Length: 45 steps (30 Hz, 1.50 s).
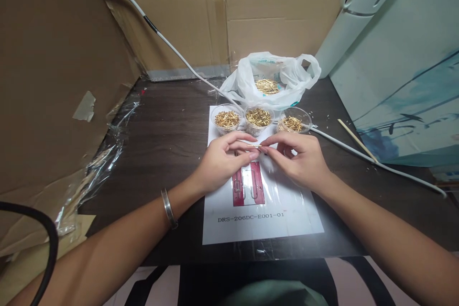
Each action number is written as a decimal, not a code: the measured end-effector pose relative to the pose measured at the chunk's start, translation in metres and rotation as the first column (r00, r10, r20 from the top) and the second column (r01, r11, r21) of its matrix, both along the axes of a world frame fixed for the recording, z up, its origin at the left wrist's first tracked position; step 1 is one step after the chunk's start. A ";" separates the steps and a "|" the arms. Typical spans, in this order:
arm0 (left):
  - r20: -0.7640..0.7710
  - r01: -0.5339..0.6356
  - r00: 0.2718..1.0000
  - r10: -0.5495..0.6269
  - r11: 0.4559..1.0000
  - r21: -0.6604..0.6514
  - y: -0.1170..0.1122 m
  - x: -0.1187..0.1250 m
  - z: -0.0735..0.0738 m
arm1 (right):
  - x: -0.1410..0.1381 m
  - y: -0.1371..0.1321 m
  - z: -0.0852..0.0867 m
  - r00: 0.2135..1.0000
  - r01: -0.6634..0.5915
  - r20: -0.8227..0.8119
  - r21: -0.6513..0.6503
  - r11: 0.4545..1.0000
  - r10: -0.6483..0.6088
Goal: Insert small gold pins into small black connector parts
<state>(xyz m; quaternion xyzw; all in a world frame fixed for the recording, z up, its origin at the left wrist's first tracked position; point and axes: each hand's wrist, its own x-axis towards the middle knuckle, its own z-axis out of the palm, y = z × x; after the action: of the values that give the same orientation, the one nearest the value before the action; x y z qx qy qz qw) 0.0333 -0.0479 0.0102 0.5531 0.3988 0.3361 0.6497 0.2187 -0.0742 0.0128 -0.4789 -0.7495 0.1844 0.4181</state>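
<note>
My left hand (224,158) and my right hand (297,155) meet fingertip to fingertip above a white printed sheet (261,210). Between them they pinch a thin gold pin (251,145), held level. Both hands are closed in a pinch on it. Under the hands a dark red fixture (253,189) with light loops lies on the sheet. Three clear cups of gold pins stand just beyond the hands: a left cup (226,118), a middle cup (258,118) and a right cup (292,122).
A white plastic bag (272,79) with more gold pins sits behind the cups. A white cable (376,162) runs across the dark table (168,129). A wooden stick (355,138) lies at right. Cardboard walls (53,81) enclose the left and back.
</note>
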 end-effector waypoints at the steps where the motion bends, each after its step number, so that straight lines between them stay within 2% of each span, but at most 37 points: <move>1: 0.003 -0.009 1.000 0.009 1.000 0.020 0.000 0.000 0.000 | 0.000 0.000 0.000 1.000 0.010 0.001 0.007 1.000 -0.010; 5: 0.001 -0.046 0.999 0.046 0.994 0.097 0.001 -0.001 0.001 | 0.002 0.000 0.000 1.000 0.025 0.011 0.025 0.999 -0.026; 10: -0.049 -0.080 0.995 0.089 0.985 0.152 0.001 0.000 -0.001 | 0.002 0.002 -0.001 0.999 -0.028 0.047 0.149 0.988 0.021; 14: -0.069 -0.064 0.994 0.081 0.974 0.219 -0.003 -0.001 -0.004 | 0.003 0.003 -0.001 0.990 -0.080 0.132 0.236 0.969 0.050; 18: -0.074 -0.036 0.995 0.059 0.958 0.285 -0.006 -0.001 -0.004 | -0.001 -0.002 0.000 0.978 -0.119 0.198 0.251 0.961 0.069; 21: -0.076 -0.050 0.995 0.071 0.966 0.253 -0.007 -0.002 -0.002 | -0.005 -0.008 0.006 0.973 -0.130 0.216 0.223 0.966 0.081; 23: -0.077 -0.082 0.992 0.097 0.979 0.185 -0.007 -0.002 -0.001 | -0.006 -0.006 0.016 0.975 -0.126 0.204 0.193 0.973 0.086; 26: -0.101 -0.064 0.992 0.075 0.992 0.105 -0.006 -0.001 0.001 | 0.003 0.020 0.042 0.972 -0.081 0.229 0.151 0.985 0.045; 27: -0.122 -0.043 0.991 0.056 0.993 0.106 -0.006 -0.001 0.002 | 0.007 0.035 0.051 0.965 -0.012 0.261 0.129 0.992 -0.022; 28: -0.149 -0.020 0.988 0.038 0.992 0.121 -0.006 0.000 0.002 | 0.011 0.054 0.059 0.942 0.058 0.325 0.103 0.993 -0.088; 30: -0.191 0.018 0.981 0.017 0.983 0.183 -0.006 -0.001 0.002 | 0.020 0.096 0.068 0.846 0.171 0.508 0.028 0.985 -0.162; 31: -0.197 0.033 0.980 0.013 0.972 0.231 -0.006 -0.001 0.001 | 0.023 0.116 0.069 0.782 0.220 0.604 -0.039 0.975 -0.152; 33: -0.177 0.061 0.984 0.001 0.937 0.345 -0.006 -0.003 -0.002 | 0.026 0.152 0.064 0.736 0.240 0.665 -0.087 0.967 -0.123; 35: -0.132 0.105 0.990 -0.051 0.890 0.444 -0.005 -0.006 -0.006 | 0.026 0.175 0.054 0.703 0.258 0.704 -0.125 0.958 -0.098; 38: -0.073 0.151 0.988 -0.133 0.856 0.494 -0.003 -0.010 -0.011 | 0.025 0.190 0.041 0.664 0.285 0.743 -0.155 0.946 -0.079; 40: -0.042 0.163 0.985 -0.165 0.844 0.511 -0.002 -0.011 -0.010 | 0.025 0.192 0.039 0.642 0.294 0.764 -0.161 0.942 -0.070; 43: -0.010 0.184 0.977 -0.213 0.817 0.546 -0.002 -0.012 -0.007 | 0.024 0.186 0.044 0.606 0.324 0.790 -0.135 0.937 -0.096; 45: -0.006 0.164 0.981 -0.195 0.806 0.569 -0.004 -0.011 -0.006 | 0.020 0.179 0.051 0.580 0.349 0.803 -0.097 0.932 -0.134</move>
<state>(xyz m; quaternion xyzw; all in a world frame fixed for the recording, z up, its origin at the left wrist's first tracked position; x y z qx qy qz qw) 0.0227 -0.0515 0.0043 0.7471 0.2095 0.3911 0.4950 0.2388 0.1044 0.0634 -0.6565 -0.7542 -0.0120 0.0066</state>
